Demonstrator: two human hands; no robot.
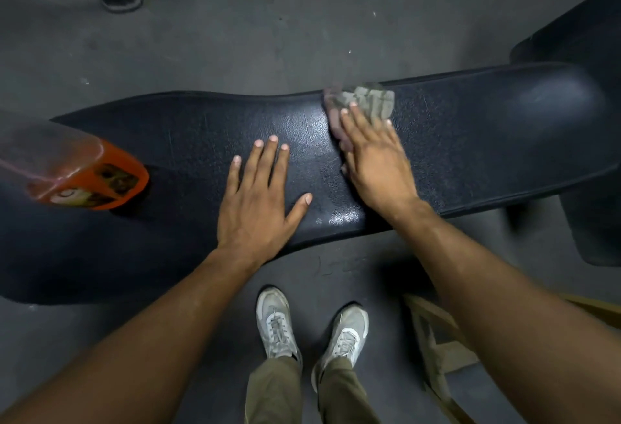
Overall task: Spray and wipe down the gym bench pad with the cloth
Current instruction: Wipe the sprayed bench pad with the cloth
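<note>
while the spray bottle (84,174) stands at the far left end of the bench pad (470,141), unheld, the wiping step looks to be in hand. toward the middle of the pad the left hand (258,201) lies flat and empty, fingers spread wide, seemingly bracing. right of it the right hand (373,158) presses the grey cloth (369,100) down near the pad's far edge, fingers laid over it; the cloth is blurred. a wet sheen shows on the pad between the hands. the next move probably calls for sweeping the cloth across the duller stretch right of it. around the pad is grey concrete floor (235,20), with a wooden frame (437,339) below its right end.
</note>
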